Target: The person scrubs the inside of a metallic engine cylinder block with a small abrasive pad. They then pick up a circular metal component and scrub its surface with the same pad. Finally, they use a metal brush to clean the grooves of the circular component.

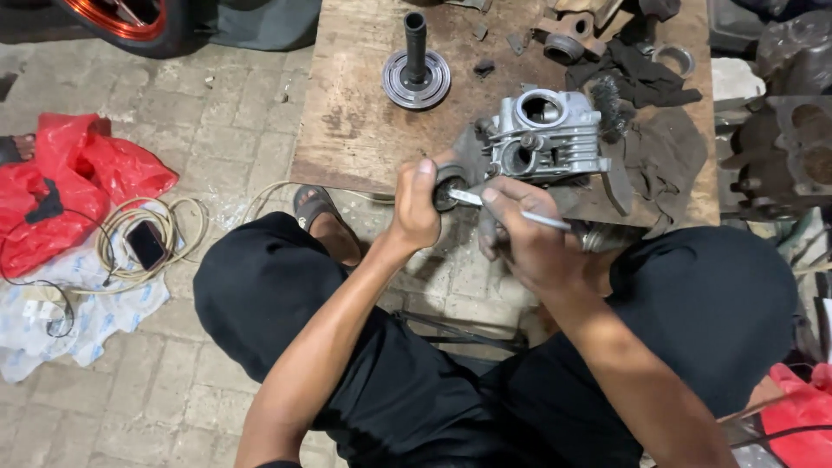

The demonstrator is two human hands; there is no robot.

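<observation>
Judging by the picture, I place the work in mid-course: the grey metal cylinder head [548, 137] sits stripped on the low wooden tabletop [355, 113] just right of the frame's centre, its ports open and bare, and loose parts lie scattered above it, so I judge dismantling to be largely done, while scraping or cleaning at its lower left edge is in hand and not finished. My left hand [416, 208], at centre frame, is curled closed around a small dark round part [449, 187] and holds it just beside the lower left corner of the cylinder head; the thumb points upward. My right hand [529, 238], right of centre, is clamped on a slim metal tool [511, 211] held like a pen, index finger laid along the shaft, with the tip resting at the round part. Whether the tip touches the part or the head casting I cannot tell. A flanged shaft piece [417, 69] stands upright in the upper centre, well apart from both hands. Dark rags [641, 78] lie to the upper right on the tabletop. On the brick floor at far left lie a red plastic bag [78, 173], a coiled cable [173, 230] and a phone [146, 243].
</observation>
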